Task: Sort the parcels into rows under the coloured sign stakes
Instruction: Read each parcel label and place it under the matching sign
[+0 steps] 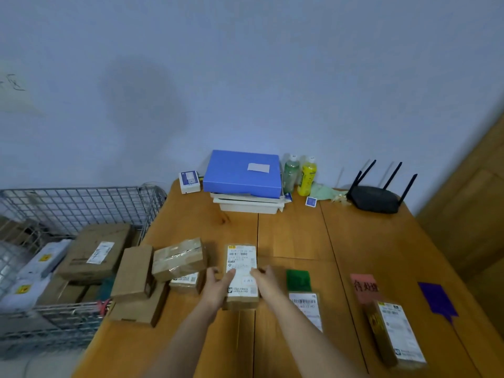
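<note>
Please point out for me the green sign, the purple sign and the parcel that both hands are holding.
green sign (298, 280): head view, middle of its green card.
purple sign (437, 299): head view, centre of its purple card.
held parcel (241, 261): head view, on its white shipping label.

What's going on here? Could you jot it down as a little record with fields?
Held: labelled parcel, gripped by left hand and right hand
Signs: green sign, pink sign, purple sign
Under green: white-labelled parcel
Under pink: long parcel
Under purple: nothing seen
Unsorted: taped box on a pile, left
Beside table: wire cart holding more parcels
</note>
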Motion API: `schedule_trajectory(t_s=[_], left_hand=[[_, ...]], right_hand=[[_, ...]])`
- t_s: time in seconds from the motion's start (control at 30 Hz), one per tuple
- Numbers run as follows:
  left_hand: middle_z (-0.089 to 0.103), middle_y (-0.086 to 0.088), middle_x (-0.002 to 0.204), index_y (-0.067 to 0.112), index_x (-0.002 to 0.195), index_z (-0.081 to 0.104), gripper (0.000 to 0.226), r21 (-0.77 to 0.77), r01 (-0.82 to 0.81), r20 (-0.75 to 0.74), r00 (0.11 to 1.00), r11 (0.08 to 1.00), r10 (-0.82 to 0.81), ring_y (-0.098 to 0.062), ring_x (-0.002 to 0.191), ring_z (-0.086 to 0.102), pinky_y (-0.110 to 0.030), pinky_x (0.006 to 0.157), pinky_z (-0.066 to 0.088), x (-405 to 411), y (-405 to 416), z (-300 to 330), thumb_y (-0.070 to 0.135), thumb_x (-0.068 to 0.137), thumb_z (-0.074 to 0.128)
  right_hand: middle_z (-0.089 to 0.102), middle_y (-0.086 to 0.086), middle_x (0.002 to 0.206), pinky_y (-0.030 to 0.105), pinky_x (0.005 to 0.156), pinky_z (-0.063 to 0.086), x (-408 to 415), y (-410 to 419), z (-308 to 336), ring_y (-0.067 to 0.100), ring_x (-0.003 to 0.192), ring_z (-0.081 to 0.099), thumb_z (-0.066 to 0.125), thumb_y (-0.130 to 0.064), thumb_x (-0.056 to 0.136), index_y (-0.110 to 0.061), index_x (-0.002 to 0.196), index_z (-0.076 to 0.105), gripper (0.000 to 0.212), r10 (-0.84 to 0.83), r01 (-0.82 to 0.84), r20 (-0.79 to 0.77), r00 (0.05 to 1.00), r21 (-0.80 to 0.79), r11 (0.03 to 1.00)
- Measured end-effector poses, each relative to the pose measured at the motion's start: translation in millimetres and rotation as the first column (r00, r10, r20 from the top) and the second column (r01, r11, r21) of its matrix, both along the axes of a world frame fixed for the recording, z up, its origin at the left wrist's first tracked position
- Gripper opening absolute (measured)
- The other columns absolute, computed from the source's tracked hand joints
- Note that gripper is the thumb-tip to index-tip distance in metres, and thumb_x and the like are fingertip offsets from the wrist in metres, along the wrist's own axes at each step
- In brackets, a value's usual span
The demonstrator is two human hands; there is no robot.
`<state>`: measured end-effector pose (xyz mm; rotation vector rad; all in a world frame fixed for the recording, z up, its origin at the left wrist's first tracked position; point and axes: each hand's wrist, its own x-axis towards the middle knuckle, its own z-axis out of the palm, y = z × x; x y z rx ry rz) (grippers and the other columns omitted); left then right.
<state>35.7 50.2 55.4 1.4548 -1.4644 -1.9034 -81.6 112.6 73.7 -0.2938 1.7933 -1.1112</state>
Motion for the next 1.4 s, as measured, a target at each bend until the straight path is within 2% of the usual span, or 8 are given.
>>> schedule_trajectory(t_s=[0.2,0.37,0.47,0.63,0.83,0.97,1.17,1.4], left_hand=[[0.061,-0.007,0.09,0.007,0.119,0.038,0.031,0.061,0.104,0.135,0.985,0.993,-0.112,-0.011,0.06,0.057,-0.019,0.047,0.046,20,14,-62,0.021,0.095,0.053],[0.054,-0.013,0.127,0.011,0.137,0.037,0.078,0.104,0.253,0.317,0.908,0.962,-0.273,-0.03,0.11,0.059,-0.044,0.093,0.053,22,9,-154,0.042,0.07,0.061],[0.045,-0.014,0.134,0.012,0.141,0.031,0.073,0.11,0.301,0.394,0.862,0.947,-0.319,-0.031,0.121,0.05,-0.036,0.1,0.046,20,14,-160,0.031,0.077,0.061],[0.047,-0.012,0.133,0.012,0.139,0.036,0.083,0.135,0.238,0.368,0.889,0.962,-0.271,-0.032,0.12,0.053,-0.043,0.101,0.048,17,6,-157,0.041,0.067,0.067],[0.048,-0.014,0.132,0.004,0.129,0.045,0.046,-0.352,0.042,0.504,0.851,0.935,0.151,-0.03,0.127,0.041,-0.04,0.105,0.038,21,-25,-65,0.021,0.088,0.056],[0.038,-0.016,0.143,0.005,0.138,0.036,0.06,-0.546,0.057,0.548,0.779,0.836,0.305,-0.031,0.134,0.033,-0.04,0.109,0.035,29,-66,-45,0.022,0.085,0.059],[-0.009,-0.003,0.161,0.022,0.153,0.005,0.083,-0.338,0.385,0.768,0.641,0.859,0.015,-0.027,0.149,-0.009,-0.045,0.121,0.005,47,-114,-57,0.044,0.088,0.053],[0.009,0.001,0.16,0.026,0.148,0.017,0.076,-0.432,0.349,0.727,0.681,0.832,0.091,-0.026,0.149,0.002,-0.047,0.121,0.01,54,-107,-61,0.039,0.085,0.058]], right_hand=[[0.064,0.014,0.122,0.024,0.063,0.05,31,13,-65,0.026,0.098,0.064,0.048,-0.008,0.092,-0.003,0.123,0.055,0.032,0.061,-0.049,-0.048,0.997,0.219,0.974],[0.064,0.011,0.125,0.026,0.084,0.05,40,17,-96,0.024,0.109,0.063,0.048,-0.011,0.092,-0.006,0.122,0.059,0.032,0.182,-0.115,-0.138,0.974,0.394,0.912],[0.063,0.012,0.124,0.027,0.081,0.049,44,16,-101,0.026,0.109,0.063,0.047,-0.01,0.092,-0.006,0.12,0.06,0.032,0.189,-0.112,-0.145,0.971,0.423,0.899],[0.067,0.001,0.095,0.031,0.074,0.057,24,10,-172,0.017,0.074,0.065,0.041,-0.057,0.06,-0.017,0.107,0.066,0.066,0.223,-0.051,-0.31,0.924,0.477,0.877],[0.042,0.008,0.136,0.035,0.103,0.036,34,-38,-59,0.027,0.129,0.038,0.05,-0.029,0.089,-0.01,0.133,0.044,0.049,0.311,-0.09,-0.556,0.771,0.389,0.917],[0.043,0.011,0.14,0.035,0.103,0.038,48,-89,-41,0.029,0.131,0.04,0.047,-0.025,0.091,-0.007,0.139,0.039,0.052,0.307,-0.234,-0.385,0.87,0.226,0.946],[0.03,0.005,0.153,0.041,0.113,0.027,67,-134,-51,0.027,0.139,0.031,0.054,-0.044,0.087,-0.021,0.148,0.02,0.073,0.093,-0.117,0.201,0.975,0.11,0.987],[0.056,0.008,0.121,0.034,0.081,0.047,73,-150,-64,0.024,0.104,0.053,0.064,-0.052,0.077,-0.015,0.125,0.045,0.063,-0.03,0.003,0.242,0.97,0.109,0.994]])
